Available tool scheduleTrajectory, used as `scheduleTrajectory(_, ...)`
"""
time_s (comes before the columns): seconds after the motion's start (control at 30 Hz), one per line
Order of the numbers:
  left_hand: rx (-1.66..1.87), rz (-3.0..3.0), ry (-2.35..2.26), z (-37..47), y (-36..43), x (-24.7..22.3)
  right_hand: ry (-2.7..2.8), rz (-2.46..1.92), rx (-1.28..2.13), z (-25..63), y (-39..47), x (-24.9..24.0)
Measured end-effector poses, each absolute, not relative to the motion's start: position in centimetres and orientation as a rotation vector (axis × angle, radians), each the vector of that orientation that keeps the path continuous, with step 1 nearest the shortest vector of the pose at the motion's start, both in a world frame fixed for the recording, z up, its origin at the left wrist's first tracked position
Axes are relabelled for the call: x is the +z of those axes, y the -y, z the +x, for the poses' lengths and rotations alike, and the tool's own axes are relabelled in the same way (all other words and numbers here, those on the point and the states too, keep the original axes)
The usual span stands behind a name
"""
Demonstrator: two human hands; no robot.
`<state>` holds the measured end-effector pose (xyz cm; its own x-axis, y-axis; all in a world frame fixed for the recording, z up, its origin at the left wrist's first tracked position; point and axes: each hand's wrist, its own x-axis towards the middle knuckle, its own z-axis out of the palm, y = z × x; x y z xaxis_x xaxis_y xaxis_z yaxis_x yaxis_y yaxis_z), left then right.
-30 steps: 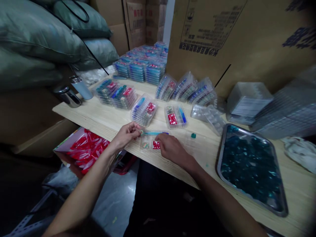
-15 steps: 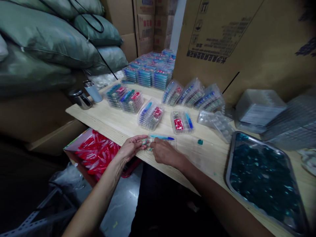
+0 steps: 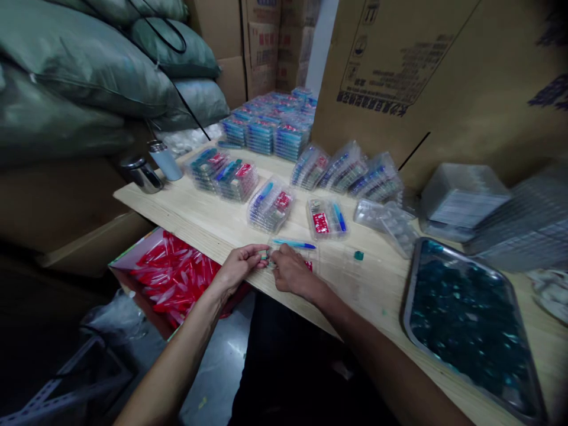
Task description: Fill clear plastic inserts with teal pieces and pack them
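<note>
My left hand (image 3: 239, 267) is at the table's front edge, thumb and fingers pinched on a small pale-green piece (image 3: 264, 255), too small to make out further. Close beside it, my right hand (image 3: 290, 269) is closed with its fingers curled down over a clear plastic tray (image 3: 314, 253); whatever its fingertips grip is hidden. A blue pen (image 3: 294, 243) lies along the tray's far side. Part of a red packet (image 3: 309, 265) shows past my right hand. To the right, a small green block (image 3: 358, 255) sits on the table near some clear plastic.
Filled clear cases (image 3: 270, 204) stand in stacks behind my hands, one more case (image 3: 328, 219) beside them. A metal tray (image 3: 412, 296) of dark green pieces is at right. Below the left edge, a box holds red items (image 3: 181, 278). A flask (image 3: 165, 160) stands at left.
My right hand has shifted slightly left, and the red packet in the tray now shows beside it. My left hand keeps its pinch near the tray. The view has tilted slightly.
</note>
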<state>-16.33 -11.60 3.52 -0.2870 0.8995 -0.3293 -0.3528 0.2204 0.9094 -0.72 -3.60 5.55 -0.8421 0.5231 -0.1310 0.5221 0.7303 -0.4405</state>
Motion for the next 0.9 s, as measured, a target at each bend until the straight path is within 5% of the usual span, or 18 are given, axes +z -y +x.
scheduleTrajectory(0.5,1.479,0.528,-1.275,-13.6,11.2,7.0,2.217,-0.732,1.471,1.8,1.0,6.4)
scheduleTrajectory(0.73,1.521,0.779,-1.364,-12.1,10.6,8.1,2.322,-0.912,1.07,3.1,0.4,7.6)
scheduleTrajectory(0.9,1.548,0.834,-1.458,-11.0,9.5,7.8,2.234,-0.917,1.087,2.9,1.2,7.6)
